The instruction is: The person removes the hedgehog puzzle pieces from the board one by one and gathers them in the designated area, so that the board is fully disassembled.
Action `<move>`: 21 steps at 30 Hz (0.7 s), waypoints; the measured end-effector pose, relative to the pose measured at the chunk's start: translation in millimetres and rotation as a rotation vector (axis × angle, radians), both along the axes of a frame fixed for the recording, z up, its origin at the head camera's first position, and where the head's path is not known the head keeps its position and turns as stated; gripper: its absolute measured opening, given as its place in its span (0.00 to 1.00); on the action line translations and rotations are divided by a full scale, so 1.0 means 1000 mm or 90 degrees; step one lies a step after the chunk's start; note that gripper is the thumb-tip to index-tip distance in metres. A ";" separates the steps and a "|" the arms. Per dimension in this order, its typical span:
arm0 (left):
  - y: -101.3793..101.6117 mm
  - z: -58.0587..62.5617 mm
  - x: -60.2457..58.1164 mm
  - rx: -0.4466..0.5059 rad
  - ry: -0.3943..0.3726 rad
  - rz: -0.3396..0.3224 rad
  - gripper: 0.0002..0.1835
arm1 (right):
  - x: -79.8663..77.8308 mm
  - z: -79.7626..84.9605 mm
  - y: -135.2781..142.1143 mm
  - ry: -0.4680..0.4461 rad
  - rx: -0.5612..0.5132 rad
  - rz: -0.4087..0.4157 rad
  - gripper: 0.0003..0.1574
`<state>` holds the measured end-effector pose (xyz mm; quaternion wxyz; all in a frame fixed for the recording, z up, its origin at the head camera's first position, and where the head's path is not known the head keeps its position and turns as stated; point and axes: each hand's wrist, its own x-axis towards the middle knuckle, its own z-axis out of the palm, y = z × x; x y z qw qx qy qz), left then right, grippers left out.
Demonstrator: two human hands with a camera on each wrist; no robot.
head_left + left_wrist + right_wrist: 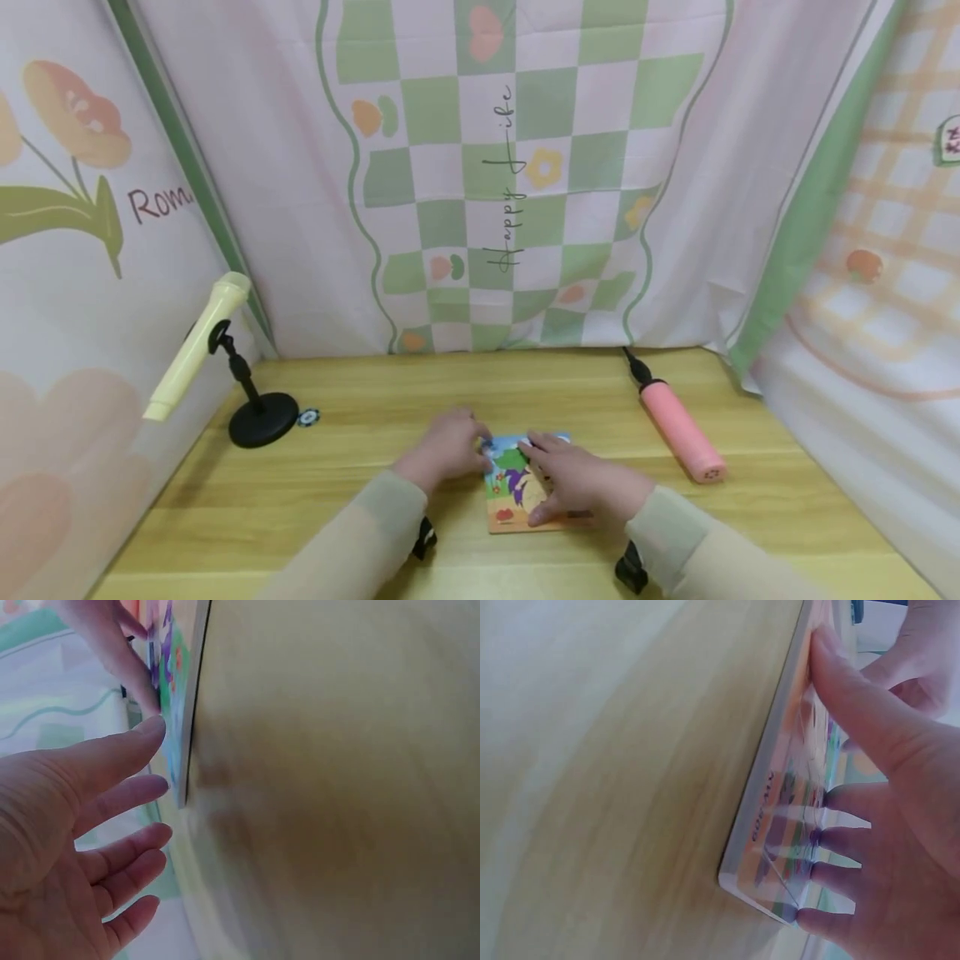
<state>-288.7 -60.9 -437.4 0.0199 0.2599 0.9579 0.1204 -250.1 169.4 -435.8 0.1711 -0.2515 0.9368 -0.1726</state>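
Note:
A thin square puzzle board (505,498) lies flat on the wooden table, printed with a colourful cartoon picture. Fine cut lines show on its face in the right wrist view. My left hand (448,450) is at the board's far left corner, its thumb close to the edge and its fingers loosely bent and apart. Spread over the right half of the picture, my right hand (577,482) rests its thumb and fingertips on the surface and hides part of it. In the right wrist view the board's pale side edge (761,776) sits against the tabletop.
A pale yellow microphone (197,346) leans in a black stand (262,419) at the left, with a small round chip (308,417) beside its base. At the right lies a pink hand pump (682,432) with a black nozzle. Printed curtains (300,208) enclose the table (360,392).

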 end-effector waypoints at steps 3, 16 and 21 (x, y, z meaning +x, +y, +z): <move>0.003 -0.002 0.000 0.023 -0.008 0.006 0.24 | 0.000 0.001 -0.002 0.001 0.012 -0.007 0.69; 0.013 -0.007 0.002 0.095 -0.053 0.037 0.25 | -0.001 0.000 -0.003 0.027 0.051 0.020 0.68; 0.018 -0.007 0.004 0.080 -0.046 0.023 0.26 | -0.001 0.000 -0.003 0.034 0.054 0.026 0.68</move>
